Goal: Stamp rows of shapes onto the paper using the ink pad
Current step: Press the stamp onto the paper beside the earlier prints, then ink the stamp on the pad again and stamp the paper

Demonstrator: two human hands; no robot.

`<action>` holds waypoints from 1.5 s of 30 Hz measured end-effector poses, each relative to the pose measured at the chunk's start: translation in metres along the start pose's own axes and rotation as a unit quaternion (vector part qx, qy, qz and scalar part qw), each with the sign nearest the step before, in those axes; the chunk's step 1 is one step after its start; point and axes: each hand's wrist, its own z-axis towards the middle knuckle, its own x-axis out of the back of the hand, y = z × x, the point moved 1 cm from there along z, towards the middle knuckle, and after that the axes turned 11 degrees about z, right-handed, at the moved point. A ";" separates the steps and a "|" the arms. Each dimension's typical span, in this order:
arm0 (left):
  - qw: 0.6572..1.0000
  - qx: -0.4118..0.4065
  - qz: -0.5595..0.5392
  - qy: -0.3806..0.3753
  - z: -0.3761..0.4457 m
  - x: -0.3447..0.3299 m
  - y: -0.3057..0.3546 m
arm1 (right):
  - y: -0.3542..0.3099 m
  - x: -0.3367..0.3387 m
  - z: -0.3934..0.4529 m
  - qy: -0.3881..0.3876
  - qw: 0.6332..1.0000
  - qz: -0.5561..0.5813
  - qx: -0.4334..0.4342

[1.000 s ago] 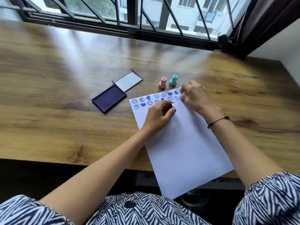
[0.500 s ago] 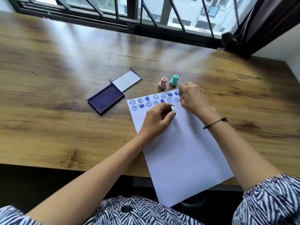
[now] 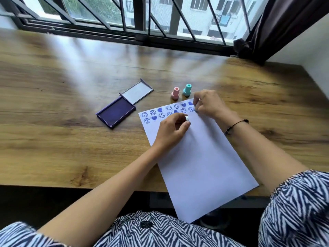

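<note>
A white paper lies slanted on the wooden table, with two rows of blue smileys and hearts along its top edge. My right hand is at the right end of those rows, fingers pinched down on a small stamp that is almost fully hidden. Lower on the sheet rests my left hand, with a small white cap-like piece held between thumb and forefinger. The open purple ink pad sits left of the paper, its lid folded back.
A pink stamp and a teal stamp stand upright just beyond the paper's top edge. A barred window runs along the far side of the table. A dark curtain hangs at the right. The paper overhangs the near table edge.
Both hands stay in nearly the same places on the paper. The left thumb and forefinger have shifted slightly around the white piece. The view has tilted a little.
</note>
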 end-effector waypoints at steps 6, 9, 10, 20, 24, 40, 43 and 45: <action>1.000 0.003 -0.005 -0.001 0.000 -0.002 -0.003 | 0.011 0.039 -0.017 0.076 0.937 0.328 -0.098; 1.000 0.004 -0.008 -0.005 0.000 -0.002 -0.003 | 0.009 0.047 -0.030 0.079 0.904 0.404 -0.114; 1.000 0.007 -0.013 -0.007 0.001 -0.002 -0.004 | 0.007 0.048 -0.034 0.077 0.894 0.425 -0.119; 0.979 0.028 -0.187 -0.075 0.009 0.012 0.008 | -0.024 0.019 -0.070 0.008 0.856 0.505 -0.106; 0.978 0.027 -0.199 -0.063 0.006 0.015 0.011 | -0.032 0.010 -0.074 0.022 0.858 0.506 -0.086; 0.984 0.139 -0.039 0.102 0.031 0.060 -0.008 | -0.077 -0.015 -0.008 0.044 0.991 0.116 0.056; 0.978 0.157 -0.023 0.135 0.034 0.070 -0.014 | -0.087 -0.029 0.021 0.048 0.986 -0.087 0.135; 0.976 0.163 -0.040 0.138 0.031 0.074 -0.016 | -0.090 -0.038 0.032 0.031 0.968 -0.183 0.169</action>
